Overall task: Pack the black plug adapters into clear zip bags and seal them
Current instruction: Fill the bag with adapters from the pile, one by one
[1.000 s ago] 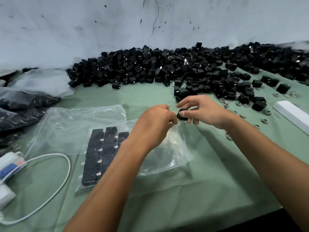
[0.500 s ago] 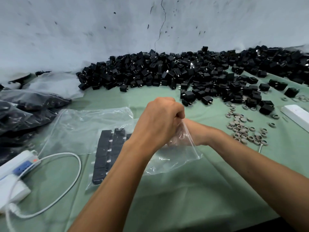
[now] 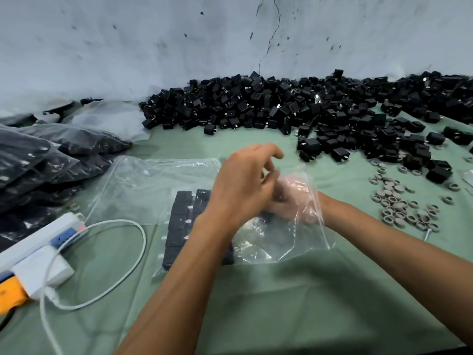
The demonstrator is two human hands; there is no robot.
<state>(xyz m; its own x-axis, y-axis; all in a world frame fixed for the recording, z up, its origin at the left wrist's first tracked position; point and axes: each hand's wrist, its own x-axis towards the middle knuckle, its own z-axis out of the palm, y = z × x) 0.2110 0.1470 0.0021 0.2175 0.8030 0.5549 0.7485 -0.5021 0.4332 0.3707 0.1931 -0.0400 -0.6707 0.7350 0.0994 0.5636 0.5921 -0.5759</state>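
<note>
The left hand (image 3: 245,185) has let go of the bag's mouth, fingers now loosely spread above the clear bag (image 3: 281,234). The right hand (image 3: 289,201) is deep inside it; its grip cannot be told. Packed adapters (image 3: 181,226) lie in rows to the left, and the loose adapter pile (image 3: 294,108) sits far along the wall.

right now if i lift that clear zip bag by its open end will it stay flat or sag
It will probably sag: the clear zip bag is thin, crumpled film draping over the right hand inside it. The rows of black adapters would likely slide toward the low end. The film looks glossy, so it may slip from a loose pinch.
</note>
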